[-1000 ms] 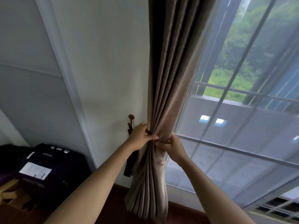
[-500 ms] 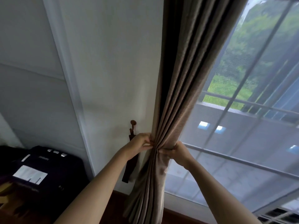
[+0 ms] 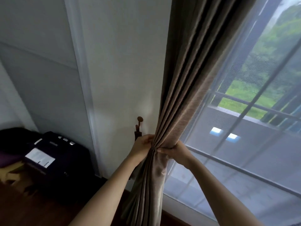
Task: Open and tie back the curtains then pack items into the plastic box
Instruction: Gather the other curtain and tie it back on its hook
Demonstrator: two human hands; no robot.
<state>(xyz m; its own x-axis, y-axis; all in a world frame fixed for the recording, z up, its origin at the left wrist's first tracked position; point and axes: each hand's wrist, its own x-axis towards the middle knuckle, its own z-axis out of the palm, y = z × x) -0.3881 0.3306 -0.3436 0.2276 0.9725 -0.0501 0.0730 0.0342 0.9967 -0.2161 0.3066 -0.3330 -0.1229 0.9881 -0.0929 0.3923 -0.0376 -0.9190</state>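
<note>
Taupe pleated cloth is bunched at waist height between both hands: the left hand [image 3: 143, 146] pinches the folds of the curtain [image 3: 184, 88] from the wall side, the right hand [image 3: 176, 151] clamps them from the window side. The curtain's long axis runs upward, leaning right. The tieback hook [image 3: 139, 121] sits on the wall just up-left of the grip, nearer the left hand, so looping it probably falls to that hand. No readable writing; the label on the dark case [image 3: 53, 154] is blurred. The plastic box is not visible.
</note>
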